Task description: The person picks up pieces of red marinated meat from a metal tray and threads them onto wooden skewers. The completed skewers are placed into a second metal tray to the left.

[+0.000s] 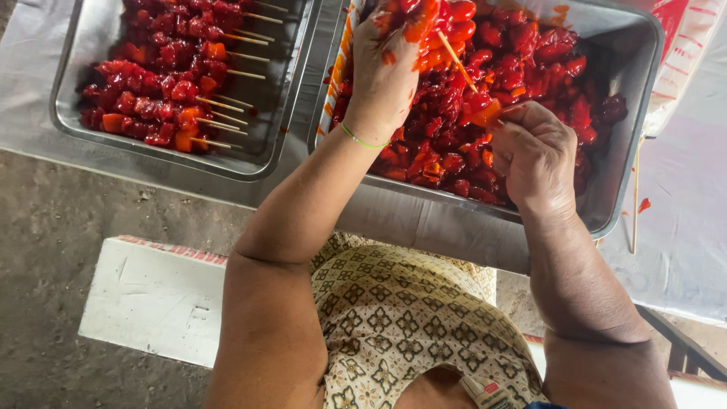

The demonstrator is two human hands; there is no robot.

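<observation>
A steel tray [632,151] on the right holds a heap of red marinated meat pieces [522,53]. My left hand [386,68], smeared with red sauce, reaches into the heap and grips some pieces. My right hand [534,151] is closed on the lower end of a thin wooden skewer [457,62] that slants up toward my left hand, with an orange piece [485,115] near its base. A second steel tray [261,155] on the left holds finished skewers of red meat [163,76] lying side by side, sticks pointing right.
Both trays rest on a surface covered in grey plastic sheet [681,242]. A loose skewer [634,197] lies right of the right tray. A white block [155,299] sits on the concrete floor [45,250]. My patterned clothing [394,318] fills the lower middle.
</observation>
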